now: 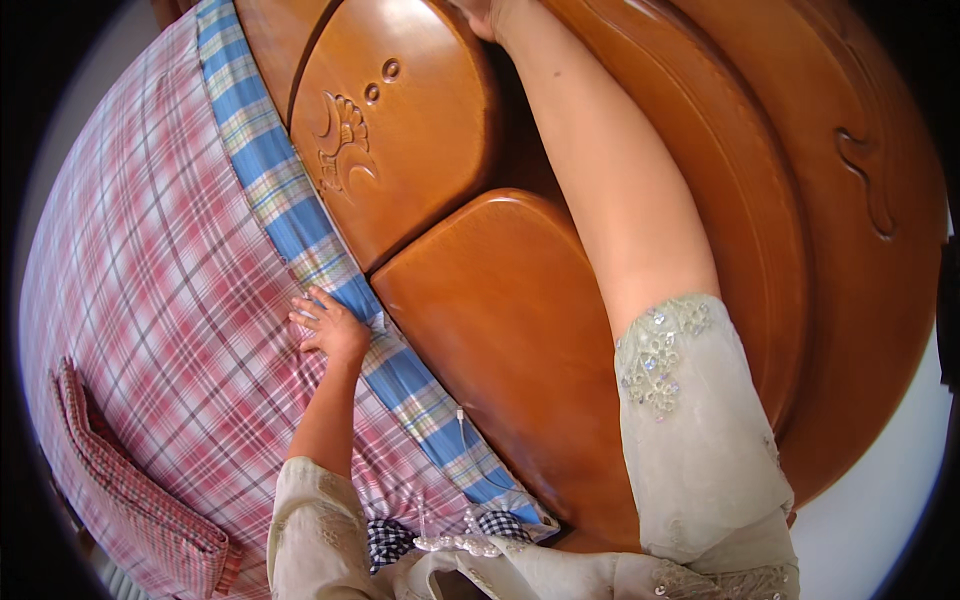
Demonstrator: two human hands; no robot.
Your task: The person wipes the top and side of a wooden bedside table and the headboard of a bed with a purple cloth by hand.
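Observation:
My left hand (334, 326) rests palm down, fingers spread, on a pink-and-white plaid bedsheet (187, 262). Its wrist side lies against a blue plaid cloth border (259, 165) that runs along the wooden headboard (495, 330). My right arm stretches up across the headboard, and my right hand (480, 15) is at the top edge of the picture beside a rounded wooden panel (435, 135) with carved ornament. The frame cuts off most of its fingers, so what they touch cannot be seen.
At the lower left lies a folded red checked cloth (150, 495). A thin white cable (469, 442) with a small plug rests on the blue border. Close to my body are black-and-white checked fabric (390, 544) and a white beaded strand (457, 544).

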